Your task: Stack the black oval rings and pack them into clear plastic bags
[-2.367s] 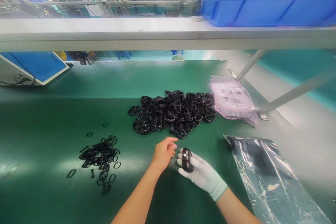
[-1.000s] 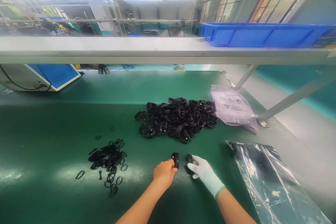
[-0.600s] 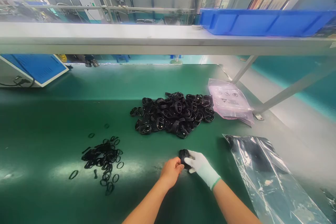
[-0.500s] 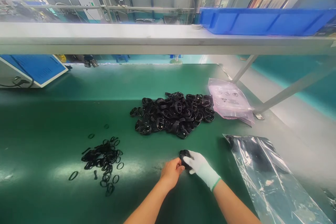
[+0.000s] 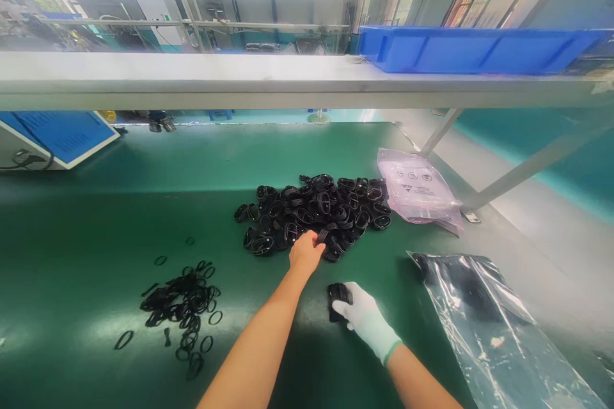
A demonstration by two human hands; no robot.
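Note:
My bare left hand (image 5: 307,252) is at the front edge of a heap of coiled black cables (image 5: 352,211), its fingers closed at one coil; the fingertips are partly hidden. In my right hand (image 5: 359,307), which wears a white glove, is a stack of coiled black cables (image 5: 337,301). The gloved fingers wrap round its right side, low over the green mat. To the left lies a loose scatter of thin black rings (image 5: 185,300), apart from both hands.
Right of my gloved hand lies a large clear plastic bag (image 5: 494,326) with dark contents. A pink plastic bag (image 5: 417,188) touches the heap's right side. Across the back runs a white shelf (image 5: 215,80) bearing a blue bin (image 5: 474,51). A blue-and-white box (image 5: 67,137) stands far left.
My left hand has left the stack and moved forward to the heap. My right hand keeps hold of the stack, close to the same place. The view has tilted slightly.

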